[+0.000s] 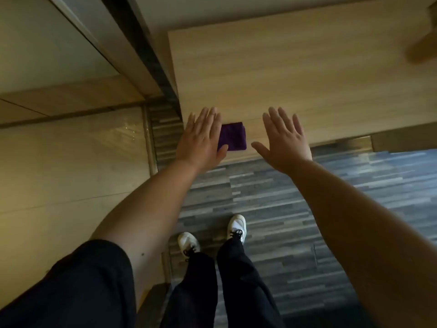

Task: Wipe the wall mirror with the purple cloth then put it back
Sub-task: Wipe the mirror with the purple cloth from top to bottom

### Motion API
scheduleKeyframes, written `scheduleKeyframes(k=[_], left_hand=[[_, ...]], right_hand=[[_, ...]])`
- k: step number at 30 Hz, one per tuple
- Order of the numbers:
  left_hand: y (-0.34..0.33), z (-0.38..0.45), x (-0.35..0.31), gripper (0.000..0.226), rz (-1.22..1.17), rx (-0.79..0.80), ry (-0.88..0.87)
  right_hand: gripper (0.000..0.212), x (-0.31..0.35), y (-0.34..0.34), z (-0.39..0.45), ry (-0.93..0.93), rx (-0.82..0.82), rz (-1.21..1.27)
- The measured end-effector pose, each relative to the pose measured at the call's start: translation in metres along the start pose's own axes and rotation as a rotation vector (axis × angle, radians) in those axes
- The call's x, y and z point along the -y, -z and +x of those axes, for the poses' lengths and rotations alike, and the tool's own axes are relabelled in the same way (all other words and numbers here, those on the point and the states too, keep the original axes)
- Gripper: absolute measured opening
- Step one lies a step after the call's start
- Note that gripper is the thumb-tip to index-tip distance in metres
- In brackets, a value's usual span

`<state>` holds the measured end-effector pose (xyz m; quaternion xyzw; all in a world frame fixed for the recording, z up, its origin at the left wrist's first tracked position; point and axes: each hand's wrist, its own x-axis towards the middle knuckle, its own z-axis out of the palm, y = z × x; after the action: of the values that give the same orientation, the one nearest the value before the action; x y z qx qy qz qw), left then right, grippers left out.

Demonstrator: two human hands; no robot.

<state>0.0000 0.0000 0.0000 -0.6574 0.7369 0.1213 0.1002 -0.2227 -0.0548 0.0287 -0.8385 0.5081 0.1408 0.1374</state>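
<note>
A folded purple cloth [233, 137] lies near the front left corner of a light wooden table [295, 74]. My left hand [202, 140] is spread flat, palm down, just left of the cloth and covers its left edge; whether it touches the cloth I cannot tell. My right hand [285, 140] is spread flat too, a short way right of the cloth and apart from it, over the table's front edge. Neither hand holds anything. The wall mirror is not clearly seen.
A glossy beige wall panel [71, 162] with a dark vertical strip [146, 58] stands to the left of the table. Grey striped flooring [283, 209] lies below, with my legs and white shoes [236, 227] on it. A blurred brown object [423, 48] sits at the table's far right.
</note>
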Motion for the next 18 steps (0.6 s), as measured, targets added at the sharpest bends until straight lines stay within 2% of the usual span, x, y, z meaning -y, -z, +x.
scheduleKeyframes(k=[9,14,18], left_hand=[[-0.052,0.039,-0.013,0.092,-0.021,0.114,-0.057],[-0.064,0.036,-0.011,0.089,-0.013,0.019,-0.076],[-0.074,0.034,-0.011,0.085,0.069,-0.146,-0.103]], right_hand=[[0.083,-0.017,-0.038,0.024,0.016,0.053,-0.090],[0.082,-0.024,-0.046,0.025,0.022,0.053,-0.088],[0.081,-0.022,-0.051,0.025,0.012,0.044,-0.077]])
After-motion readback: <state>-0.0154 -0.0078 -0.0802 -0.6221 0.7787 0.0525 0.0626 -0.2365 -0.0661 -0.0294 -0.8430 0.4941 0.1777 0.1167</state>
